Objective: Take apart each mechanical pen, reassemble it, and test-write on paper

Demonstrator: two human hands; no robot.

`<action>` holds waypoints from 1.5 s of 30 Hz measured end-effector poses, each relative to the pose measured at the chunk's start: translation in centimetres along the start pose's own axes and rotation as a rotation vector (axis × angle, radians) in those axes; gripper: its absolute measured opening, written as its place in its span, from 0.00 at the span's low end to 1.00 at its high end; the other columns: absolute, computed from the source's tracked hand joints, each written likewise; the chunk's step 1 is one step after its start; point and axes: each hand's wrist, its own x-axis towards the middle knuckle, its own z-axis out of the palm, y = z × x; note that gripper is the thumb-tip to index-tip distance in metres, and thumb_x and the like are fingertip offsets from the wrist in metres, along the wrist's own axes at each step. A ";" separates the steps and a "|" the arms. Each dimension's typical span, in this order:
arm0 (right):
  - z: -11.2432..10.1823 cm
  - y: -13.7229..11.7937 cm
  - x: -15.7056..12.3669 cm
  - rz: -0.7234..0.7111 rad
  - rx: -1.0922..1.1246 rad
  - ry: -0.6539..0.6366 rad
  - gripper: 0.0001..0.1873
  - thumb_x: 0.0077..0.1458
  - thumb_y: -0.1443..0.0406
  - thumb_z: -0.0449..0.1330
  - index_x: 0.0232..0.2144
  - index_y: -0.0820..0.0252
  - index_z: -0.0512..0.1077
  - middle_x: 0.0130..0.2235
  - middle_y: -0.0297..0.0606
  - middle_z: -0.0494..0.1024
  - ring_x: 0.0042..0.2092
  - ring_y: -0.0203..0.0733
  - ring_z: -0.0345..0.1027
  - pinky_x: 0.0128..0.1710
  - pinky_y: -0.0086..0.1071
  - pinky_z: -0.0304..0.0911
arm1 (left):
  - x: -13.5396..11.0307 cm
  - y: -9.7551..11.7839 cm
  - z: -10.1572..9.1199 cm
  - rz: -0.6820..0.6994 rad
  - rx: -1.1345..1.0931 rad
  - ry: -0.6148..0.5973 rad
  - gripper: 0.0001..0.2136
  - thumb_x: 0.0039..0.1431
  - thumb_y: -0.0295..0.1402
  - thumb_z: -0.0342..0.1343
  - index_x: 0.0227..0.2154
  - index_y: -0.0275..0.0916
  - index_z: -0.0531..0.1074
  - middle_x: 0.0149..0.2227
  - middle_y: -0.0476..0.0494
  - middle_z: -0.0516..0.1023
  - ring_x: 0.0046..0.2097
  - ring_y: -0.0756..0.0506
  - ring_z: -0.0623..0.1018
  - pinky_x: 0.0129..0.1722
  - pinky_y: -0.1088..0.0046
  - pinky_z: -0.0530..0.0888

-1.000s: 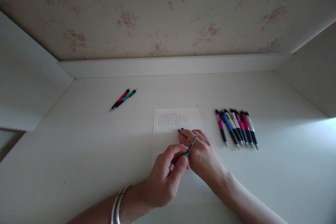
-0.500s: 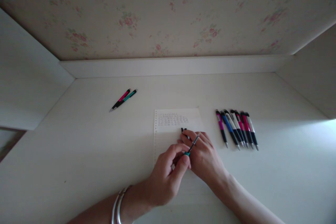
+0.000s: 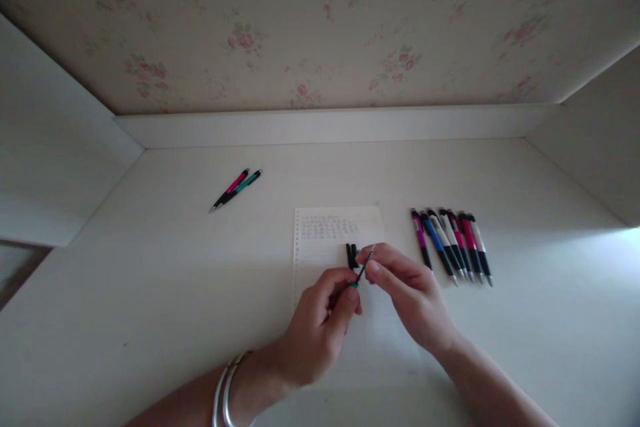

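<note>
Over the lined paper (image 3: 325, 260), my left hand (image 3: 320, 327) is closed around a teal pen barrel (image 3: 353, 284), mostly hidden by the fingers. A thin dark pen refill (image 3: 364, 268) sticks up out of it towards the right. My right hand (image 3: 407, 287) pinches the refill near its upper end with thumb and forefinger; a small light tip shows there. Two short black pen parts (image 3: 349, 255) lie on the sheet just beyond the fingers, partly covered. Handwritten rows fill the top of the paper.
A row of several pens (image 3: 453, 247) in purple, blue, white and pink lies right of the paper. Two more pens, one pink (image 3: 231, 187) and one teal (image 3: 243, 187), rest at the back left. White panels and a flowered wall enclose the desk.
My right hand has turned and drawn back to the right, from lying over the black parts to pinching the refill. The black parts now show more. My left hand has barely moved.
</note>
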 end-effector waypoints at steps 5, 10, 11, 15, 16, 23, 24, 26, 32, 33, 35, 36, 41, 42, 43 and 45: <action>0.0 0.3 0.2 0.050 0.106 0.094 0.11 0.59 0.59 0.66 0.26 0.54 0.79 0.34 0.35 0.75 0.40 0.40 0.66 0.39 0.33 0.60 | 0.0 -0.4 -0.2 -0.004 0.054 -0.009 0.13 0.71 0.44 0.48 0.45 0.39 0.68 0.31 0.50 0.71 0.26 0.53 0.66 0.25 0.76 0.63; -0.3 -0.9 1.3 0.000 0.217 0.292 0.08 0.55 0.58 0.68 0.28 0.53 0.81 0.31 0.33 0.74 0.31 0.35 0.61 0.35 0.32 0.58 | 0.1 -0.2 -0.2 -0.027 0.078 -0.016 0.13 0.71 0.44 0.48 0.42 0.39 0.68 0.30 0.50 0.70 0.27 0.52 0.65 0.26 0.75 0.64; -0.5 -1.1 1.6 -0.010 0.235 0.324 0.07 0.55 0.58 0.68 0.29 0.53 0.81 0.30 0.32 0.74 0.29 0.34 0.60 0.33 0.31 0.58 | 0.1 -0.1 -0.2 -0.031 0.074 -0.010 0.13 0.71 0.44 0.48 0.42 0.39 0.68 0.30 0.50 0.71 0.27 0.52 0.66 0.26 0.75 0.64; -1.1 -1.2 2.4 -0.062 0.099 0.415 0.07 0.56 0.58 0.67 0.30 0.53 0.80 0.28 0.31 0.73 0.29 0.34 0.60 0.31 0.31 0.57 | 0.1 0.1 0.1 -0.031 0.015 0.056 0.12 0.71 0.43 0.48 0.45 0.40 0.67 0.31 0.50 0.71 0.26 0.53 0.66 0.25 0.76 0.64; -1.0 -1.0 2.4 -0.082 -0.011 0.395 0.07 0.57 0.59 0.66 0.29 0.53 0.79 0.28 0.31 0.73 0.30 0.35 0.62 0.32 0.31 0.58 | 0.0 0.0 0.1 -0.024 0.000 0.070 0.12 0.72 0.43 0.48 0.45 0.40 0.67 0.31 0.50 0.71 0.26 0.53 0.66 0.25 0.76 0.64; 1.4 1.3 2.1 -0.371 -0.949 0.080 0.07 0.61 0.66 0.61 0.29 0.58 0.76 0.37 0.39 0.80 0.40 0.47 0.71 0.43 0.42 0.61 | -0.6 -0.7 0.1 0.055 -0.011 0.082 0.13 0.72 0.43 0.48 0.47 0.40 0.68 0.31 0.50 0.70 0.26 0.53 0.66 0.26 0.77 0.64; 1.6 1.4 2.1 -0.392 -1.060 0.072 0.08 0.60 0.67 0.61 0.29 0.58 0.76 0.38 0.40 0.80 0.40 0.48 0.70 0.42 0.43 0.60 | -0.6 -0.7 0.1 0.070 -0.010 0.078 0.12 0.72 0.43 0.48 0.47 0.40 0.68 0.31 0.50 0.70 0.27 0.53 0.66 0.26 0.77 0.65; 1.9 1.5 2.1 -0.401 -1.231 0.051 0.08 0.60 0.67 0.61 0.28 0.58 0.76 0.40 0.42 0.80 0.40 0.50 0.69 0.41 0.44 0.59 | -0.5 -0.6 0.1 0.093 -0.012 0.070 0.12 0.72 0.42 0.48 0.46 0.40 0.68 0.31 0.50 0.70 0.27 0.53 0.66 0.26 0.77 0.65; 1.8 1.4 2.2 -0.416 -1.322 0.035 0.09 0.60 0.67 0.60 0.27 0.60 0.75 0.42 0.46 0.78 0.40 0.52 0.69 0.39 0.44 0.61 | -0.4 -0.6 0.2 0.090 -0.023 0.062 0.12 0.72 0.43 0.48 0.46 0.40 0.68 0.32 0.50 0.71 0.27 0.53 0.66 0.26 0.77 0.65; 1.7 1.4 2.2 -0.433 -1.283 0.054 0.09 0.60 0.67 0.60 0.27 0.60 0.74 0.41 0.46 0.78 0.39 0.51 0.69 0.39 0.44 0.61 | -0.4 -0.6 0.2 0.083 -0.026 0.064 0.12 0.72 0.43 0.48 0.46 0.40 0.68 0.32 0.50 0.71 0.27 0.53 0.66 0.26 0.78 0.65; 1.4 1.3 2.0 -0.463 -1.150 0.111 0.10 0.62 0.67 0.58 0.27 0.59 0.72 0.37 0.44 0.78 0.37 0.48 0.69 0.39 0.43 0.63 | -0.3 -0.5 0.2 0.059 -0.039 0.072 0.13 0.71 0.44 0.48 0.46 0.40 0.68 0.31 0.50 0.71 0.27 0.53 0.66 0.25 0.78 0.64; 1.2 1.1 1.8 -0.465 -1.064 0.143 0.10 0.63 0.67 0.58 0.28 0.59 0.71 0.35 0.42 0.77 0.36 0.46 0.69 0.38 0.41 0.64 | -0.3 -0.5 0.2 0.043 -0.049 0.077 0.13 0.71 0.44 0.48 0.47 0.40 0.68 0.31 0.50 0.71 0.26 0.53 0.66 0.24 0.78 0.64; -0.2 -0.2 0.2 -0.552 -0.730 0.165 0.07 0.64 0.71 0.57 0.42 0.57 0.72 0.34 0.37 0.79 0.33 0.40 0.72 0.33 0.33 0.67 | 0.2 -0.1 0.2 0.006 -0.124 0.103 0.13 0.71 0.44 0.49 0.47 0.40 0.67 0.30 0.51 0.70 0.24 0.54 0.66 0.22 0.79 0.63; -0.3 -0.3 0.0 -0.618 -0.727 0.098 0.11 0.63 0.72 0.57 0.47 0.58 0.71 0.37 0.39 0.80 0.36 0.41 0.73 0.35 0.35 0.69 | 0.2 -0.1 0.2 0.010 -0.130 0.099 0.13 0.71 0.44 0.49 0.47 0.41 0.67 0.30 0.51 0.70 0.24 0.54 0.66 0.22 0.79 0.63; -0.4 -0.4 -0.2 -0.677 -0.739 0.023 0.15 0.63 0.73 0.57 0.50 0.58 0.71 0.40 0.41 0.81 0.39 0.42 0.74 0.37 0.36 0.70 | 0.3 -0.1 0.2 0.016 -0.129 0.090 0.12 0.71 0.44 0.49 0.47 0.41 0.68 0.30 0.52 0.70 0.24 0.54 0.66 0.22 0.79 0.63; -0.3 -0.4 -0.2 -0.735 -0.773 -0.085 0.18 0.62 0.74 0.58 0.53 0.58 0.71 0.43 0.44 0.81 0.42 0.44 0.75 0.40 0.39 0.71 | 0.4 0.0 0.3 0.028 -0.108 0.061 0.12 0.71 0.43 0.49 0.47 0.40 0.68 0.30 0.52 0.69 0.25 0.54 0.66 0.22 0.79 0.64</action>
